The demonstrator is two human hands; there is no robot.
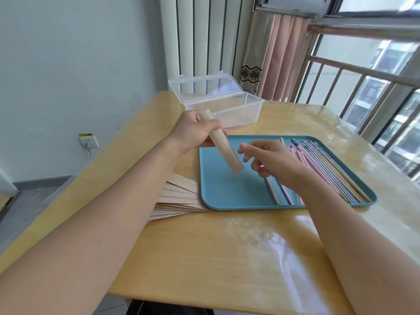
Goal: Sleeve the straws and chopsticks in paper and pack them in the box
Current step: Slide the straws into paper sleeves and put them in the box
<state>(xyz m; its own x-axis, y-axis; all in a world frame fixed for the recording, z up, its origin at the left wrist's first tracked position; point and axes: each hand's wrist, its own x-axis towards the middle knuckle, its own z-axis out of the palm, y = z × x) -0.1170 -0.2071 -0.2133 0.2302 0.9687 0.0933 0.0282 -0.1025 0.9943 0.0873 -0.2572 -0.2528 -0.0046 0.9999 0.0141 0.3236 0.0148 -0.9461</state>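
Observation:
My left hand (193,130) grips a tan paper sleeve (223,144) and holds it slanted over the left part of the teal tray (227,192). The sleeve's lower end points toward my right hand (270,161), which hovers just right of it with fingers apart and nothing in them. Under and beyond that hand, pink, blue and yellow straws and sticks (322,160) lie along the tray's right side. A fan of tan paper sleeves (179,198) lies on the table left of the tray. The clear plastic box (227,105) stands behind with its lid up.
The wooden table (216,258) has a glossy cover. Its left edge runs along a wall with a socket (88,140). A window with railings (363,87) and a curtain stand at the back right.

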